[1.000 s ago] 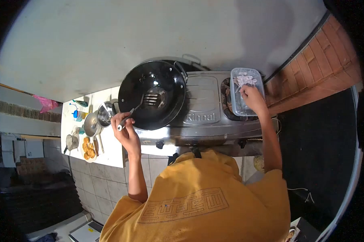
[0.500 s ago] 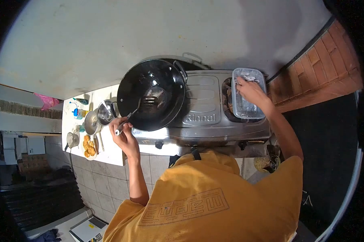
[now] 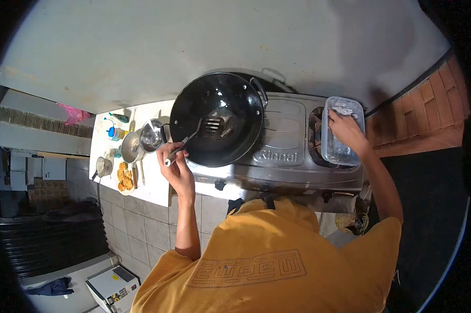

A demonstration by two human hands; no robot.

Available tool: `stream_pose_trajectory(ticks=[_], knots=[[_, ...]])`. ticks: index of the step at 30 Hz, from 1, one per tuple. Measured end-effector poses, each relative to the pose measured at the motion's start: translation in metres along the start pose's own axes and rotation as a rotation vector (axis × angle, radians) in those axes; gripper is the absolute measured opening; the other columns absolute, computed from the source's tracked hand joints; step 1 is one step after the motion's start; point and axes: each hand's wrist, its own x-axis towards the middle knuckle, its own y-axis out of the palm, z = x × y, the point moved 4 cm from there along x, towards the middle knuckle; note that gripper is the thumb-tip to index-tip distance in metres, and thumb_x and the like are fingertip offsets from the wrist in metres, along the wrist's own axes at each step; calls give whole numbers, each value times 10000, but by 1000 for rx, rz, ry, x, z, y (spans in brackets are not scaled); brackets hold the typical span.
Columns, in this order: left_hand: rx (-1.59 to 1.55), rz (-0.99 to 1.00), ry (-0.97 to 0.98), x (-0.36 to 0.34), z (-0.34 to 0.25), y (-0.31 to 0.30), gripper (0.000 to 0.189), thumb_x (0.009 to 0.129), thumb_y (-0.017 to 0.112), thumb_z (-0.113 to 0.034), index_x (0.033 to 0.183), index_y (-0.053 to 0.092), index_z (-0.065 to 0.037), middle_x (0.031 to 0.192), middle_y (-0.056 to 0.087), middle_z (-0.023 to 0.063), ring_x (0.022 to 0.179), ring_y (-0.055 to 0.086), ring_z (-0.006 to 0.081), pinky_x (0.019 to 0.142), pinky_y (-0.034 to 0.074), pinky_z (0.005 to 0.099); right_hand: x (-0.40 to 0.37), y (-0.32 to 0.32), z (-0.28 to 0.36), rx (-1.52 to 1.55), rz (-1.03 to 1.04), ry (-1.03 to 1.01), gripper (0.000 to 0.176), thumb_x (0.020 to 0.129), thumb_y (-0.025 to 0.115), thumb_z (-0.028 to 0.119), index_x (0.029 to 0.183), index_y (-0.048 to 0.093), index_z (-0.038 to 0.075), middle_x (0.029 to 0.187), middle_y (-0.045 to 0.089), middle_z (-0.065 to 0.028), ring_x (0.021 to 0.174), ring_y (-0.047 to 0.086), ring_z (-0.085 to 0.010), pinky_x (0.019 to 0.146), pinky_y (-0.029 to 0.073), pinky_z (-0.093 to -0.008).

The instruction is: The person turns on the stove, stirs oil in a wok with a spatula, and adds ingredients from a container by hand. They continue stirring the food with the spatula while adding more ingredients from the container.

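My left hand (image 3: 177, 166) is closed around the handle of a slotted spatula (image 3: 199, 125). The spatula's slotted head is inside a large black wok (image 3: 193, 101), above or on its shiny bottom. My right hand (image 3: 348, 131) reaches into a clear plastic container (image 3: 343, 155) on the right burner. Its fingers are bent together at a white-coated piece (image 3: 343, 110) near the container's far end. Whether they grip that piece is hard to make out. White powder coats the container's bottom.
The steel Rinnai stove (image 3: 282, 125) stands against a grey wall (image 3: 235, 47). To the left, a white table (image 3: 157, 183) bears metal bowls (image 3: 152, 136), a pan (image 3: 131, 148), a strainer (image 3: 104, 166) and a plate of fried pieces (image 3: 124, 177). A brick ledge (image 3: 423, 117) lies right of the stove.
The camera view has shifted, so the whole scene sits further right. The spatula head is slightly higher in the wok. My right hand stays in the container, fingers still at the white-coated piece.
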Motion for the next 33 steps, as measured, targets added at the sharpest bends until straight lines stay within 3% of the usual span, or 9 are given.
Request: stream_pose_trajectory(ticks=[7,12,13,15,22,25,29,33], knots=[[-13,-22,-30,4,7,-5,281,1015,532,-199,1021,580,79,1014,502,102,800,550,146,705,488,269,2,5,-5,46,38,8,199,822,629,102,964,643,-36,1224,569,-205,808,673,-357,750,555,-451],[-28,-74,-22,7,9,-11,301,1014,535,-217,1004,576,81,1009,501,102,798,556,153,704,490,272,-3,-33,-12,428,-145,128,113,841,645,107,914,602,32,1007,554,-139,853,623,-356,732,504,-424],[-48,-90,-9,8,9,-13,310,1015,534,-225,1000,574,82,1006,501,101,795,555,155,704,489,274,-2,-41,-12,428,-134,121,113,841,645,107,914,602,32,1007,554,-139,853,623,-356,732,504,-424],[-6,-93,-12,8,11,-20,331,1014,534,-247,993,568,81,999,499,102,793,556,156,702,487,277,2,-72,-7,427,-308,93,117,844,649,94,888,563,28,934,527,-143,795,600,-349,708,474,-406],[0,-158,-19,10,19,-30,365,1012,535,-287,982,565,76,1004,495,112,782,565,162,690,490,283,78,-164,103,515,-235,51,122,860,651,121,877,556,46,926,535,-106,800,608,-322,698,479,-410],[8,-179,-35,8,28,-38,374,1010,536,-299,989,573,73,1016,496,119,780,566,161,680,490,281,131,-153,148,563,-225,-143,137,872,642,159,867,560,50,921,537,-91,820,620,-312,684,489,-437],[3,-231,-44,8,33,-47,378,1003,545,-307,999,583,69,1016,501,122,780,573,170,672,492,282,198,-89,185,484,-100,-310,104,869,626,146,836,606,50,925,555,-106,763,637,-335,663,505,-462],[-8,-283,-55,4,31,-62,373,997,555,-306,1007,594,66,1019,506,129,782,582,188,684,500,296,222,-36,215,392,-40,-477,126,864,615,132,841,626,9,982,590,-149,721,649,-367,684,533,-489]])
